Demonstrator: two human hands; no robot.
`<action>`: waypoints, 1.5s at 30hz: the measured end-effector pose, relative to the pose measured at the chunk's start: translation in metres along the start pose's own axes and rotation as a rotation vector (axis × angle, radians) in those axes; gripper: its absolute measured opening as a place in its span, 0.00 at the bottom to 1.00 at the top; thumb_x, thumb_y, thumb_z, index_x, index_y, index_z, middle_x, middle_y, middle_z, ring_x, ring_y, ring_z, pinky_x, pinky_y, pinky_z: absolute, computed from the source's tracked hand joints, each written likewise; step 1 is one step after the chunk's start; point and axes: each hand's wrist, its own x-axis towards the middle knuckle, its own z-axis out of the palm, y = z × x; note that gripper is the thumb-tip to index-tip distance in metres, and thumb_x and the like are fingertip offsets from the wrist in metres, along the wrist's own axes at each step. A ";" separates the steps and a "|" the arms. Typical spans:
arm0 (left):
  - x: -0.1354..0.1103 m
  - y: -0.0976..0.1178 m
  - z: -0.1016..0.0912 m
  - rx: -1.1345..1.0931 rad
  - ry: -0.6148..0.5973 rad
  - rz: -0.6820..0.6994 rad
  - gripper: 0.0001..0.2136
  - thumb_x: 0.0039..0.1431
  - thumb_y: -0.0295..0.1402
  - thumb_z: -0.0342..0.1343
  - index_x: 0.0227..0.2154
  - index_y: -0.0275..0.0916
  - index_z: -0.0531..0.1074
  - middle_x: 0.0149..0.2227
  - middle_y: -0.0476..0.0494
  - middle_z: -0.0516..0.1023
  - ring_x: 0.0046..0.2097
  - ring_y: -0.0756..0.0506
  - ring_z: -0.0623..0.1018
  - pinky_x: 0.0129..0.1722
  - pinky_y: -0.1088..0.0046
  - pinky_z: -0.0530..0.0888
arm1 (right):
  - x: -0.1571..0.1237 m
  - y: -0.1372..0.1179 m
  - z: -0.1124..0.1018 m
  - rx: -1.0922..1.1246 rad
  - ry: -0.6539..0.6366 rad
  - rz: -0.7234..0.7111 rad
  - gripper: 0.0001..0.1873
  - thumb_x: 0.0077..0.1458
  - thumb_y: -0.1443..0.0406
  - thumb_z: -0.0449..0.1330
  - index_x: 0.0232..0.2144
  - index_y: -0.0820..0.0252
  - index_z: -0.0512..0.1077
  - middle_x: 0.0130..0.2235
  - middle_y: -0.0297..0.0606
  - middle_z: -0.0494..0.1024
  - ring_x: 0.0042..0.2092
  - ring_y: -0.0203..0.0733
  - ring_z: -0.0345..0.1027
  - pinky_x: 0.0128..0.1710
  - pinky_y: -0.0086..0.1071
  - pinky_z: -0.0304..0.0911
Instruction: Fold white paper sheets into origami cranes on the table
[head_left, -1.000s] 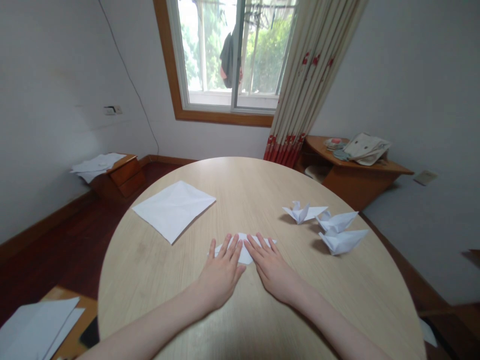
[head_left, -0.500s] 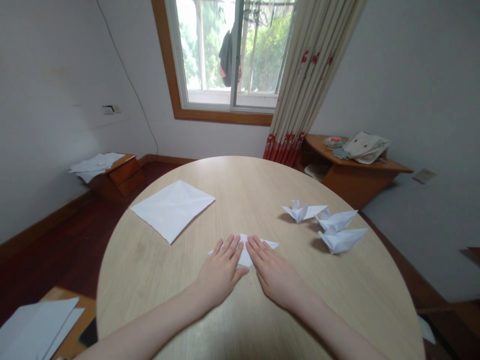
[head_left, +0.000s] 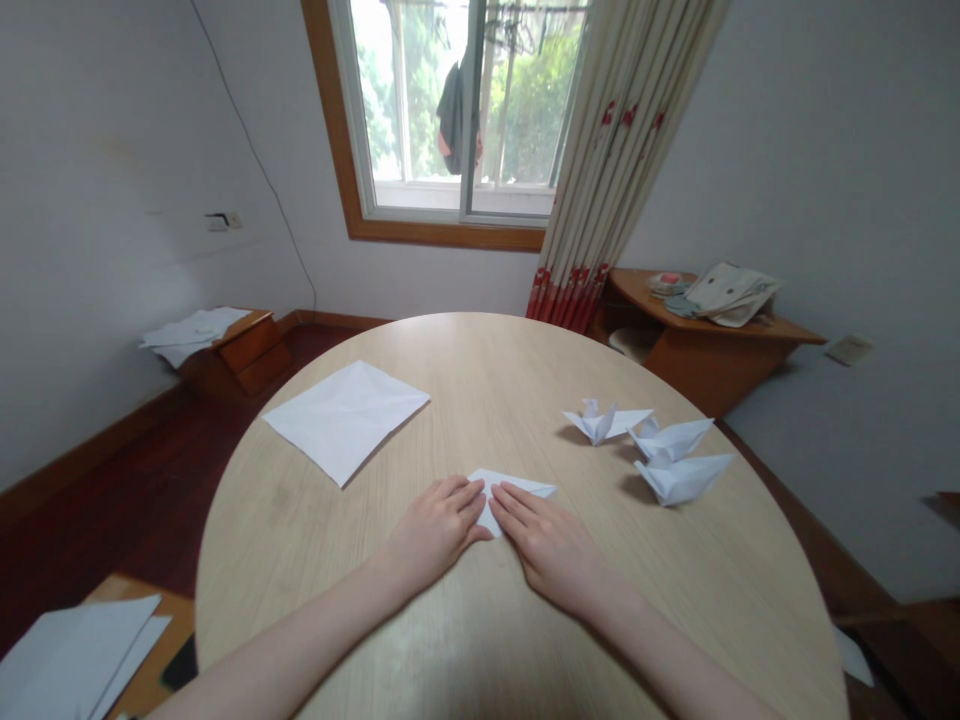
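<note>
A: What do we find farthest left on the pale, round wood-grain table [head_left: 457,370]?

B: A flat, four-cornered white paper sheet [head_left: 349,420], ahead and to the left of the left hand [head_left: 435,520], well apart from it. We judge it lies there to leave the fingers room.

A: How do we read that hand?

B: It is palm down, fingers pressed together and arched, tips on a small folded white paper piece [head_left: 491,477]. The thumb stands apart, nearer the body, so we see no pinch.

A: Where exactly is the piece?

B: On the table under both hands' fingers, a narrow strip showing between them. We think the two-sided hold keeps the folds flat and stops sliding.

A: And the right hand [head_left: 551,545]?

B: Its fingers lie straighter, close together, across the piece's right part; we cannot see its thumb. Both forearms slant inward.

A: Beyond it?

B: Three white folded-paper birds [head_left: 686,480] stand ahead and to its right, well apart, probably to avoid being crushed.
</note>
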 end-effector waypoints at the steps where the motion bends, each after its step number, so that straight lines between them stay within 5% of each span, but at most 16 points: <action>1: 0.001 0.000 -0.001 -0.009 -0.003 0.006 0.14 0.63 0.39 0.54 0.45 0.33 0.72 0.50 0.37 0.76 0.49 0.39 0.75 0.48 0.62 0.74 | 0.000 0.000 -0.001 0.010 -0.007 0.001 0.29 0.50 0.78 0.49 0.56 0.71 0.67 0.57 0.52 0.70 0.60 0.51 0.62 0.55 0.44 0.65; 12: 0.000 0.000 -0.008 -0.015 -0.058 0.043 0.12 0.65 0.39 0.52 0.37 0.35 0.74 0.39 0.42 0.78 0.43 0.43 0.76 0.37 0.70 0.76 | 0.001 -0.006 -0.019 0.097 -0.120 0.052 0.26 0.55 0.72 0.50 0.56 0.71 0.67 0.58 0.52 0.69 0.60 0.54 0.61 0.56 0.46 0.63; 25: 0.000 -0.002 -0.015 -0.173 -0.036 -0.011 0.16 0.70 0.39 0.43 0.35 0.38 0.74 0.37 0.45 0.79 0.40 0.46 0.78 0.36 0.74 0.73 | 0.001 -0.007 -0.017 0.094 0.016 0.081 0.14 0.62 0.69 0.49 0.43 0.64 0.74 0.49 0.47 0.78 0.52 0.50 0.70 0.49 0.44 0.68; 45: 0.003 0.003 -0.016 -0.333 -0.036 -0.137 0.08 0.67 0.31 0.45 0.35 0.39 0.69 0.37 0.45 0.76 0.40 0.46 0.75 0.41 0.70 0.72 | 0.007 -0.008 -0.020 0.206 0.091 0.169 0.08 0.62 0.71 0.48 0.37 0.60 0.67 0.36 0.41 0.75 0.39 0.44 0.70 0.39 0.36 0.65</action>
